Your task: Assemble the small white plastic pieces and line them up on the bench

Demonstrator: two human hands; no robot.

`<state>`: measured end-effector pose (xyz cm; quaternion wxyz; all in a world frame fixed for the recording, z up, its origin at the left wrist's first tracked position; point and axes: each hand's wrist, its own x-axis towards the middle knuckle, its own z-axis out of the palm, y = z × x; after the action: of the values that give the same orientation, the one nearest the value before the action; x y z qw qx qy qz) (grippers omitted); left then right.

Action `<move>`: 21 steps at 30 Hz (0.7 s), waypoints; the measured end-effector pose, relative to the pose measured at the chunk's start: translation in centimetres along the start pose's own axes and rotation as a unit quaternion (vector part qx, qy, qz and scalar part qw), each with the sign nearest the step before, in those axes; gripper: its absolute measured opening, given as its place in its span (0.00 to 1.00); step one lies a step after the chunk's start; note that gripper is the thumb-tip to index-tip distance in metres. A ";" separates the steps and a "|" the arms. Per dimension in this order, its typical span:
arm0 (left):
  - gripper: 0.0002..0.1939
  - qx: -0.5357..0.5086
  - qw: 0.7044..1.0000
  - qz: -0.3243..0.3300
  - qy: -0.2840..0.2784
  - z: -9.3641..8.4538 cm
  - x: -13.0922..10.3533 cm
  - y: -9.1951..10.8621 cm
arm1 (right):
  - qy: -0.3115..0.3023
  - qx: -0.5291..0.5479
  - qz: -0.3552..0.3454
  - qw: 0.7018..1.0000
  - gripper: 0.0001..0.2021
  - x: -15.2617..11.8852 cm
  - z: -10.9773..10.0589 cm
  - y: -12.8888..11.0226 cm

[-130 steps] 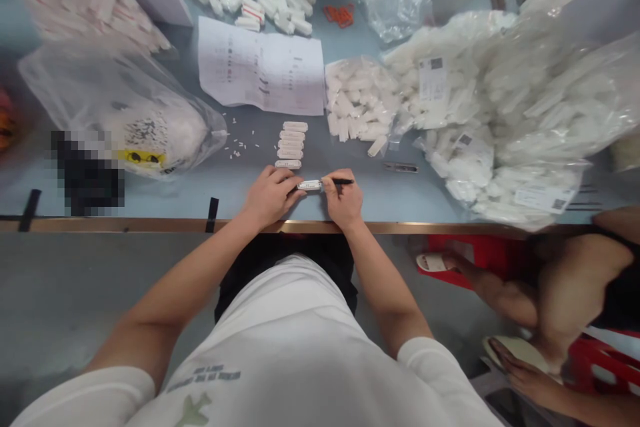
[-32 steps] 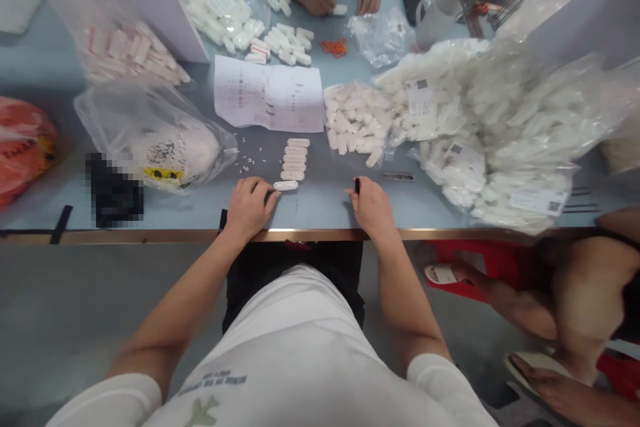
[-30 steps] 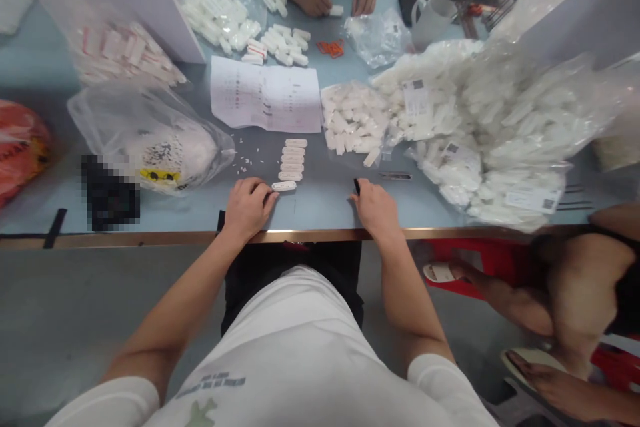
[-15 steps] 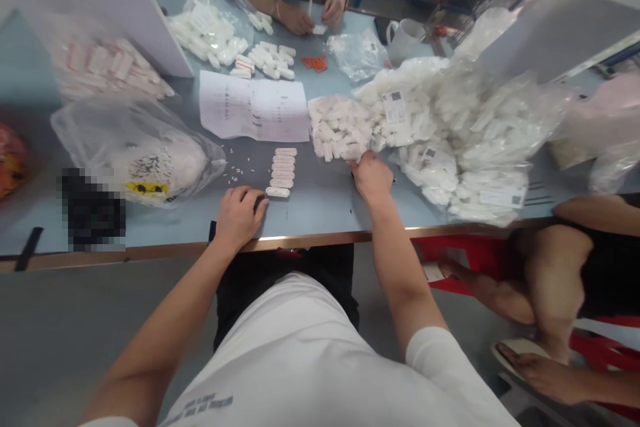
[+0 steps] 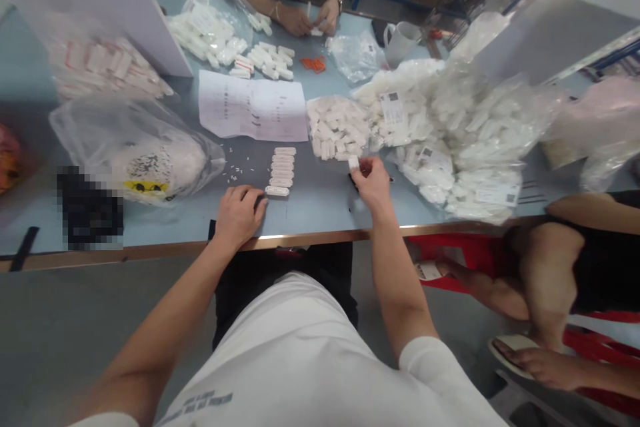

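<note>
My right hand point(image 5: 372, 181) pinches a small white piece point(image 5: 354, 163) just in front of the bag of white pieces point(image 5: 339, 128). Resting on the table near its front edge, my left hand point(image 5: 240, 215) has its fingers somewhat apart and holds nothing visible. Beside its fingertips lies the lowest of several white oblong pieces point(image 5: 282, 171), lined up in a column. Tiny white bits point(image 5: 235, 170) are scattered left of the column. A printed sheet point(image 5: 253, 107) lies behind it.
Clear bags of white parts point(image 5: 440, 113) fill the right side. A plastic bag point(image 5: 150, 153) and a white panel point(image 5: 120, 0) stand left. Across the table, a person's hands point(image 5: 310, 19) work near orange pieces point(image 5: 313, 65) and a mug point(image 5: 401, 43). Another person's legs point(image 5: 550, 267) show right.
My right hand has drawn back slightly from the bag's front edge, and a white piece now shows between its fingers. My left hand has stayed in place.
</note>
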<state>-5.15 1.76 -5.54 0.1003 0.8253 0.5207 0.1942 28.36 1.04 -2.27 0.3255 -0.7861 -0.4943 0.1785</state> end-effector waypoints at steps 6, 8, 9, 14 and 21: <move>0.14 -0.002 1.000 0.004 0.013 0.0 0.0 0.0 | -0.096 0.257 -0.007 0.962 0.17 -2.9 -0.1 -1.4; 0.14 -0.003 1.000 0.001 0.011 0.0 0.0 0.0 | -0.122 0.300 -0.009 0.946 0.17 -3.6 0.0 -2.1; 0.14 -0.002 1.000 -0.001 0.010 0.0 -0.1 0.0 | -0.133 0.317 -0.010 0.939 0.17 -3.9 0.0 -2.3; 0.15 -0.008 1.000 -0.012 0.009 -0.2 -0.2 0.1 | -0.190 0.360 -0.012 0.913 0.18 -5.1 0.3 -3.2; 0.14 -0.003 1.000 -0.008 0.008 -0.2 0.0 0.1 | -0.181 0.211 -0.096 0.956 0.13 -5.7 0.4 -3.6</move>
<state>-5.14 1.66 -5.32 0.1001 0.8189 0.5279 0.2018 23.21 -2.85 -0.27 0.4045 -0.6031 -0.5693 0.3854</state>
